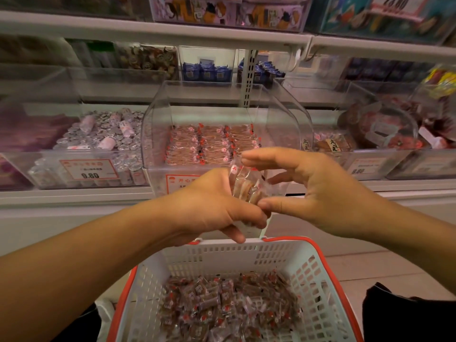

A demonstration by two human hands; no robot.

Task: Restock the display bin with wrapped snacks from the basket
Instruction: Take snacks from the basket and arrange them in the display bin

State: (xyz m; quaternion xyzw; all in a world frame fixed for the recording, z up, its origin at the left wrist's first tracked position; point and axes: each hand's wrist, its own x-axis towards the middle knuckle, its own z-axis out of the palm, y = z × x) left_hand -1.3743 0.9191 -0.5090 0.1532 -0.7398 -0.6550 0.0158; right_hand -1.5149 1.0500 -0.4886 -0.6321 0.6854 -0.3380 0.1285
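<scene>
At mid-frame I have my left hand (217,206) closed around a small stack of wrapped snacks (246,191), fingers curled under and thumb across, so the clear packets stand together instead of sliding apart. My right hand (318,191) is beside them with fingers spread and arched, forefinger at the top edge of the wrappers and thumb near the bottom; I judge it is squaring the stack, though I cannot tell for sure whether it pinches a packet or only touches. I hold the bundle just in front of the display bin (222,107), the clear tilted tub at centre frame, because that is where it has to go: the snacks already inside lie in neat flat rows toward the back, so I expect mine need to go in aligned, not dropped. Directly below my hands, at the bottom of the frame, the white basket (246,253) with the red rim holds a loose heap of the same packets, plenty left. The bin's own price label (177,181) is half hidden by my left hand; I read only 开心. The tag on the bin to the left (88,169) reads 9.80, and one at upper right (394,3) seems to read 23.80. Other print is too blurred.
</scene>
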